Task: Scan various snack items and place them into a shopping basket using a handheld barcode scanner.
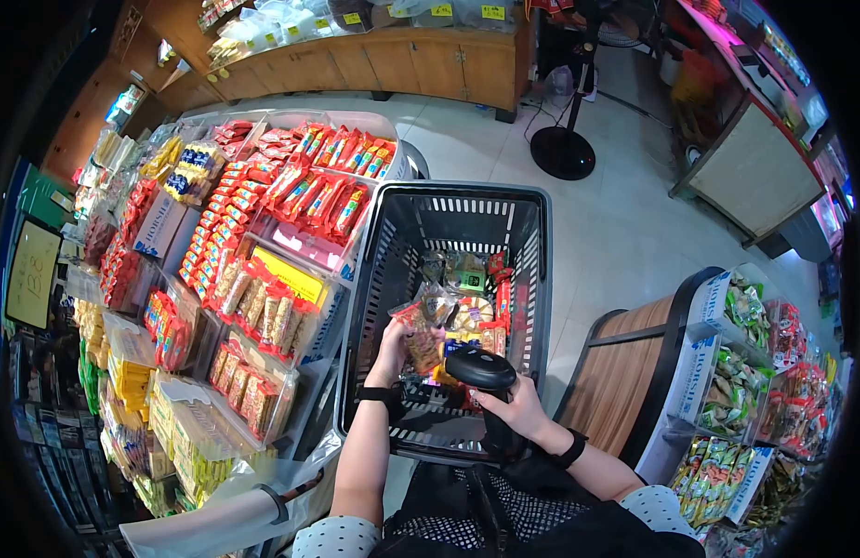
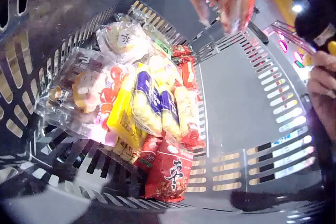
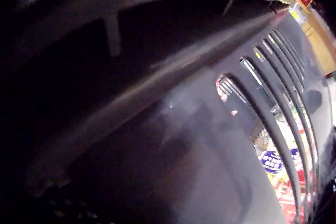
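Note:
My left hand (image 1: 391, 352) reaches down into a dark shopping basket (image 1: 534, 209). In the left wrist view its fingers (image 2: 236, 8) hang apart, with no goods between them. A clear-wrapped snack pack (image 1: 423, 349) overlaps its fingertips in the head view. My right hand (image 1: 526, 411) grips a black handheld barcode scanner (image 1: 481, 368) over the basket's near end. The basket holds a pack with a pig-face print (image 2: 86, 90), a yellow pack (image 2: 123, 121), blue-and-white packs (image 2: 147, 98) and a red bag (image 2: 169, 174). Only basket wall and slots show in the right wrist view.
On the left stands a sloped display of red snack packs (image 1: 328, 205) and bagged peanut-like sweets (image 1: 272, 316). A wood-sided shelf (image 1: 625, 358) with bagged goods is on the right. Beyond the basket, a black round stand base (image 1: 562, 153) sits on the tiled floor.

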`<act>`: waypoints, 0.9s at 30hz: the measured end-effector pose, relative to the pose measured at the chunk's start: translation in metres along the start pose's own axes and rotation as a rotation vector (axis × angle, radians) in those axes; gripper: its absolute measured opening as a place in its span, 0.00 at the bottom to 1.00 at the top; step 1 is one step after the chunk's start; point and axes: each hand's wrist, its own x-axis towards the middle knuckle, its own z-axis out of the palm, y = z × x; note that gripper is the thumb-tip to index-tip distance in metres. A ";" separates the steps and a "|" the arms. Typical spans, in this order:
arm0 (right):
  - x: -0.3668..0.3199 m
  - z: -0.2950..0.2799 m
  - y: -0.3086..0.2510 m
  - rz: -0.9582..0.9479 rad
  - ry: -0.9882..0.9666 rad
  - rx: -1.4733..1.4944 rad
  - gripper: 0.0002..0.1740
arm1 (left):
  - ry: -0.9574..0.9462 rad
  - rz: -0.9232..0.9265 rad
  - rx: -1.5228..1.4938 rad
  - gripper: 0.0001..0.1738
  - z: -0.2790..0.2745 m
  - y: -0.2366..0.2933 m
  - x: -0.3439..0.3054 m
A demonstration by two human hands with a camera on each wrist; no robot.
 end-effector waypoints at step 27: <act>0.000 -0.007 -0.004 -0.011 -0.016 -0.107 0.20 | -0.003 -0.126 0.128 0.21 0.006 -0.007 -0.001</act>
